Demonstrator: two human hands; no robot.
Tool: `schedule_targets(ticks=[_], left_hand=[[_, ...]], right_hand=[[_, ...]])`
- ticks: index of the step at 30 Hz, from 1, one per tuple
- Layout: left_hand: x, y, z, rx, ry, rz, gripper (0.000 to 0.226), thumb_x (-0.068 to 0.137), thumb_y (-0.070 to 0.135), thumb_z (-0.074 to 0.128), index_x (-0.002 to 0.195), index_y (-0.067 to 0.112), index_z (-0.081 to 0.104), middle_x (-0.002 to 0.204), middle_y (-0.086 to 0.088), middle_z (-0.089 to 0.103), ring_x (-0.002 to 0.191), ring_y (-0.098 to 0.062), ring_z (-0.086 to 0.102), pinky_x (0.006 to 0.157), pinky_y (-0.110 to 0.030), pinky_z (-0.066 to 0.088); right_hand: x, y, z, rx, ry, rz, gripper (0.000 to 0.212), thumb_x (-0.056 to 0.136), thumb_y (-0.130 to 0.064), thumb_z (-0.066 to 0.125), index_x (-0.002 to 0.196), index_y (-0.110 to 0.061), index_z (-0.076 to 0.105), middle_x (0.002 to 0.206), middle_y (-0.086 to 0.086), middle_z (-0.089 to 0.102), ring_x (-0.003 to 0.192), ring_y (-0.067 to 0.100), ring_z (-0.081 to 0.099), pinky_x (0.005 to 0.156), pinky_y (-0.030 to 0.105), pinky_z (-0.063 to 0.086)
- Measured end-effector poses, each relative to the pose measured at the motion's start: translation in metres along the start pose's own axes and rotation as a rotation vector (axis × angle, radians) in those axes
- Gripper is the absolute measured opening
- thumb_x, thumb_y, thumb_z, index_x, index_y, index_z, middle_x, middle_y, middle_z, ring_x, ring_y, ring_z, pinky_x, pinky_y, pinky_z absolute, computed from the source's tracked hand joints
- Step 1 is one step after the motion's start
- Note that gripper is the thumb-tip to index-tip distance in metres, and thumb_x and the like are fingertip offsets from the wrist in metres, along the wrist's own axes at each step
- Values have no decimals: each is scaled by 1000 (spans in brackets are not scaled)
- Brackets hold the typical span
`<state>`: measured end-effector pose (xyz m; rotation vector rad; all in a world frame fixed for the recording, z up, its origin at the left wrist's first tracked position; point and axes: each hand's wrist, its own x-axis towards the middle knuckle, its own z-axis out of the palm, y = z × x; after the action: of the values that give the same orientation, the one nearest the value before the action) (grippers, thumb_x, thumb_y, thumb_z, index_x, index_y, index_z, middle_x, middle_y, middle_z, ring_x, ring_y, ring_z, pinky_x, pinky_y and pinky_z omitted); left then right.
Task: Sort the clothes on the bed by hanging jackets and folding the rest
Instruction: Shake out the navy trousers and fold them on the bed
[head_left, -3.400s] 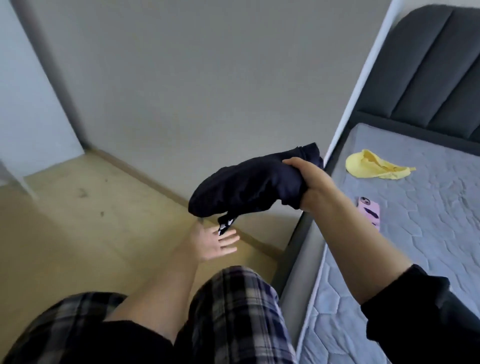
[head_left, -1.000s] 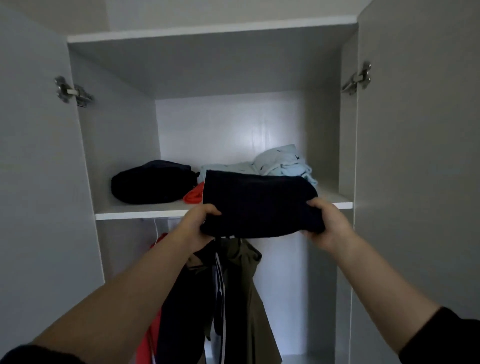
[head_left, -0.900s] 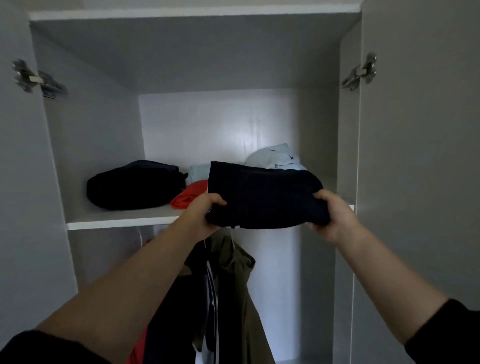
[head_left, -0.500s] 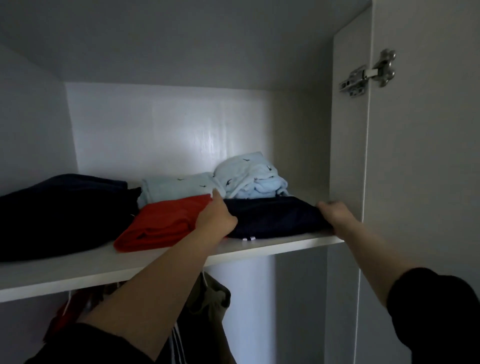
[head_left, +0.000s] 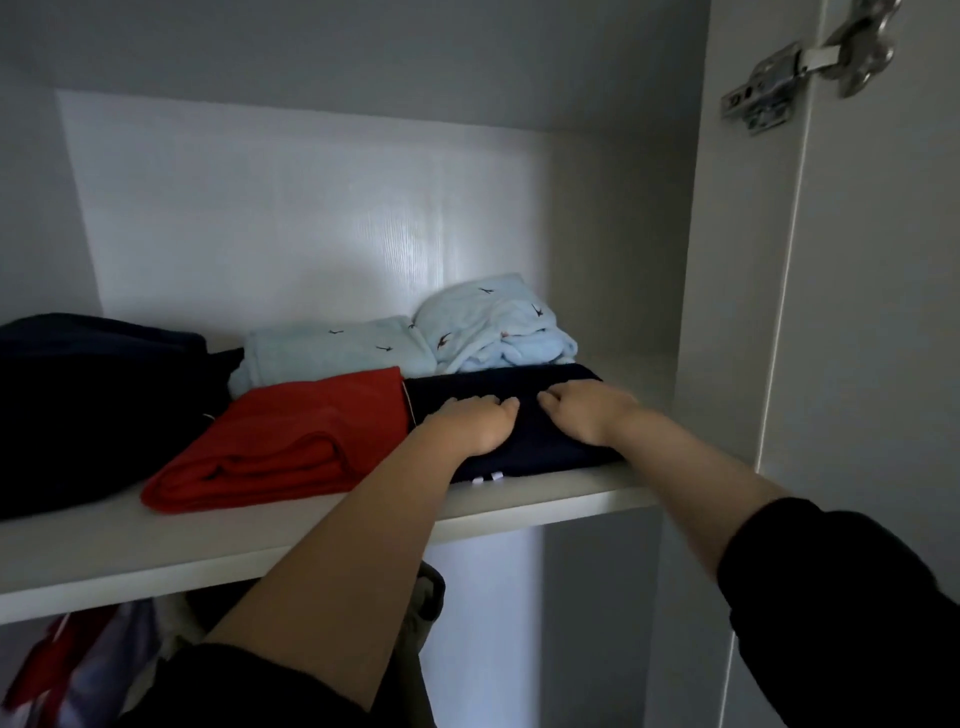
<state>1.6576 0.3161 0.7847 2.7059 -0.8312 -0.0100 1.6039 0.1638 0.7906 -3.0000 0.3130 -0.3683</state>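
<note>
White wardrobe shelf (head_left: 156, 545) holds a dark bundle (head_left: 78, 405) on the far left, then a red folded cloth (head_left: 291, 436) with light blue clothes (head_left: 337, 348) behind it. Next, the left hand (head_left: 472, 423) and right hand (head_left: 582, 413) press on the folded navy garment (head_left: 540, 457), fingers bent; I cannot tell if they pinch it. It sits near the front edge, so pulling back carelessly could drag it off and undo the fold.

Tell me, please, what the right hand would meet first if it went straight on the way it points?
Probably the left hand, close ahead of the right hand on the navy folded garment; passing behind it, the light blue folded garment comes next. Depth is unclear.
</note>
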Motion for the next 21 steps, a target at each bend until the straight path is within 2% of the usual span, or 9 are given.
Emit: schedule_targets(ticks=[2, 4, 6, 8, 10, 12, 14, 18, 21], left_hand=[[10, 0, 7, 35, 67, -44, 62, 99, 48, 11, 145, 15, 36, 150, -11, 37, 137, -30, 32, 113, -45, 24], [17, 1, 11, 46, 85, -74, 62, 98, 47, 10, 144, 15, 38, 148, -11, 39, 136, -30, 33, 112, -47, 24], [18, 1, 13, 41, 95, -82, 62, 98, 46, 10, 142, 15, 40, 145, -12, 41, 133, -31, 35, 111, -47, 25], [16, 1, 14, 30, 102, -77, 61, 97, 47, 10, 140, 16, 42, 143, -11, 43, 131, -31, 37, 110, -46, 27], [12, 0, 14, 7, 133, -74, 59, 98, 47, 13, 137, 18, 45, 141, -11, 45, 129, -32, 38, 108, -47, 30], [4, 2, 13, -27, 184, -59, 53, 98, 45, 17, 134, 22, 49, 136, -10, 50, 125, -31, 42, 105, -48, 32], [-5, 7, 13, -3, 249, 4, 49, 98, 40, 21, 138, 25, 45, 139, -7, 48, 128, -29, 40, 108, -50, 27], [-22, 16, 16, 123, 196, 148, 55, 100, 43, 19, 152, 26, 11, 159, 0, 15, 144, -25, 15, 114, -56, 7], [-42, 20, 24, 198, 145, 163, 63, 98, 52, 24, 153, 28, 1, 161, -1, -2, 147, -28, 1, 114, -56, 6]], right_hand=[[10, 5, -1, 36, -6, -21, 44, 100, -43, 25, 111, -22, 61, 126, 7, 58, 115, 24, 52, 90, 35, 38], [18, 10, -2, 59, -15, -38, 36, 99, -42, 27, 89, -28, 59, 120, 5, 61, 106, 21, 53, 84, 33, 37], [19, 11, 1, 53, -5, -42, 33, 98, -42, 28, 80, -30, 54, 114, 4, 62, 100, 20, 53, 82, 34, 38], [16, 11, 6, 57, 32, -28, 36, 97, -40, 27, 88, -26, 59, 113, 3, 63, 101, 20, 54, 84, 35, 40], [9, 12, 9, 54, 121, -14, 40, 98, -36, 26, 108, -22, 62, 120, 4, 61, 108, 23, 53, 89, 37, 40], [-3, 12, 13, -15, 195, -3, 43, 101, -35, 24, 133, -24, 50, 137, 6, 51, 125, 26, 43, 104, 42, 33], [-18, 12, 17, -54, 191, 29, 48, 102, -39, 21, 147, -26, 30, 153, 5, 31, 140, 26, 26, 114, 45, 20], [-61, 16, 18, 51, 105, 83, 53, 102, -40, 25, 152, -28, 12, 161, 2, 5, 147, 23, 8, 117, 46, 8], [-105, 22, 18, 70, 137, 76, 51, 103, -35, 30, 150, -18, 23, 158, 7, 20, 143, 25, 23, 115, 39, 20]])
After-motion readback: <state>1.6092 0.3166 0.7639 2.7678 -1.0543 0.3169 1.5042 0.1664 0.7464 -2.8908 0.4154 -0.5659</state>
